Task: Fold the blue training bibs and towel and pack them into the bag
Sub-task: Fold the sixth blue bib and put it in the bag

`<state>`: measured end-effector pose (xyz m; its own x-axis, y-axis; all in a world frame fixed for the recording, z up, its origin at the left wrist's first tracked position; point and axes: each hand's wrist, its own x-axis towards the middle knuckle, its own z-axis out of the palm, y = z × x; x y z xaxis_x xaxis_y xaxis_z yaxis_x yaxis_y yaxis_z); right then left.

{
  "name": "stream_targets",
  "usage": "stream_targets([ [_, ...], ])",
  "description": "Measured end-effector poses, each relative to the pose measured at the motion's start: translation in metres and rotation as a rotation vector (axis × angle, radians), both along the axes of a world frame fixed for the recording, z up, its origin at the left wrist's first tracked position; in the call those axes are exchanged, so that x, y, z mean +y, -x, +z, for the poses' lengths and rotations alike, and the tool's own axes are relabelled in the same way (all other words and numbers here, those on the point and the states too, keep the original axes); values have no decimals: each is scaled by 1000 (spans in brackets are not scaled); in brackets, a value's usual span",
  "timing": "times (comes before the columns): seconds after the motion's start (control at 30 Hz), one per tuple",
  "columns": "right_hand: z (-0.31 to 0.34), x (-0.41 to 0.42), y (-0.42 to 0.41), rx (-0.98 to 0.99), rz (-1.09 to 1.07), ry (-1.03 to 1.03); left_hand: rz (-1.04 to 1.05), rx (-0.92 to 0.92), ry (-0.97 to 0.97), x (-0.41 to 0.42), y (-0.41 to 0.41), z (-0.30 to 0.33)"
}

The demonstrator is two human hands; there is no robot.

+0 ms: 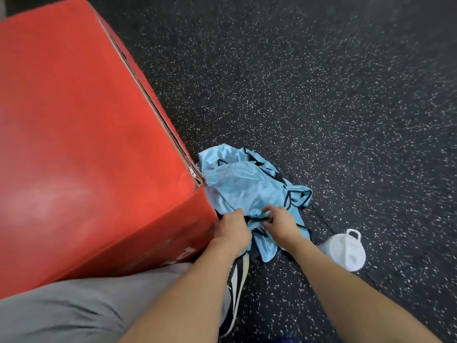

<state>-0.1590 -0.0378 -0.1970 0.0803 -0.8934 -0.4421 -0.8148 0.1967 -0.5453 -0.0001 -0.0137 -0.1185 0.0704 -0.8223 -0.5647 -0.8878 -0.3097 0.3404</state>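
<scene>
I am at the very start: the bibs [249,186] lie in a crumpled blue heap on the floor [346,95], tight against the near corner of the red box [86,134] and just ahead of my shoe [237,280]. Both hands are down on the near edge of the heap. My left hand [231,231] has its fingers curled into the cloth by the box, and my right hand [280,222] pinches a dark-trimmed edge beside it, so each grip is closed on bib fabric. I judge this to be the gathering step, before any fold. Next I need to lift one bib free of the tangle, find its shoulders and shake it flat. A white bottle [346,251] lies near on my right. I see no bag or towel.
</scene>
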Motion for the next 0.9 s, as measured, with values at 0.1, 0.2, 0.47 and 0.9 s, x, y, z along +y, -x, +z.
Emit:
stream_targets([
  [0.1,-8,-10,-1,29,30,-16,19,18,-7,-4,2,-8],
  [0.2,-14,-16,3,37,82,16,20,15,-7,-2,1,-11],
  [0.47,38,-15,20,-100,77,31,73,83,104,1,3,22],
  [0.9,271,-3,35,-293,143,332,-35,199,489,3,24,181],
])
